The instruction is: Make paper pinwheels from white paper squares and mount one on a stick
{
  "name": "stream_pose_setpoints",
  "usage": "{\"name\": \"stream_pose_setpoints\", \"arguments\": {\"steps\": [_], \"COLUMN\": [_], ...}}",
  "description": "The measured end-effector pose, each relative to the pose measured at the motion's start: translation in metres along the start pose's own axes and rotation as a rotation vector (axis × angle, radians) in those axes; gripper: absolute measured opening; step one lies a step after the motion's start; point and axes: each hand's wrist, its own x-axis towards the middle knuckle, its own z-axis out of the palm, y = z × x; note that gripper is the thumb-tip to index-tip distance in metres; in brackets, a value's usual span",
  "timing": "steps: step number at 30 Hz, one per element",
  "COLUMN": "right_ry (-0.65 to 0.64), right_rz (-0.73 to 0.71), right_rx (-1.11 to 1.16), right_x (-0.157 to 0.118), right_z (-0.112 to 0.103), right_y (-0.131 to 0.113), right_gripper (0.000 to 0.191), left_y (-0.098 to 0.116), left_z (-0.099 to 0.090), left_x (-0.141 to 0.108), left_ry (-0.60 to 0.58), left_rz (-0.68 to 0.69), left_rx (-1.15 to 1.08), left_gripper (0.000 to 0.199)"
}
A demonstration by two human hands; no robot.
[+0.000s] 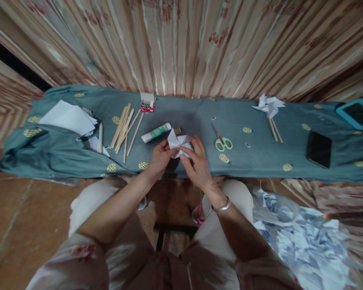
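A white paper pinwheel [176, 140] is held between both hands, just above the near edge of the cloth-covered table. My left hand [161, 158] pinches its left side and lower middle with thumb and fingers. On the right side, my right hand [196, 161] has its thumb and index finger closed at the paper's centre, the other fingers extended behind it. Whether a pin sits at the centre is too small to tell. Right behind the left hand lies a glue stick [156, 133] with a green label. Green-handled scissors [222, 141] rest to the right of my right hand.
Several wooden sticks [124, 129] lie left of the glue, near a small red box of pins [147, 105]. White paper sheets [68, 117] are at far left. Finished pinwheels [268, 105] on sticks, a black phone [319, 149] and a blue-framed tablet [358, 114] lie right. A paper-filled bag [308, 241] stands below.
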Motion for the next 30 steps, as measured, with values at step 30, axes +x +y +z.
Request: {"name": "stream_pose_setpoints", "arguments": {"steps": [30], "right_ry": [0.089], "right_rz": [0.550], "right_rx": [1.028], "right_x": [0.023], "right_z": [0.014], "right_y": [0.025], "right_gripper": [0.049], "left_y": [-0.003], "left_z": [0.004], "left_x": [0.001], "left_ry": [-0.024], "left_rz": [0.011], "left_rx": [0.039], "left_gripper": [0.041]}}
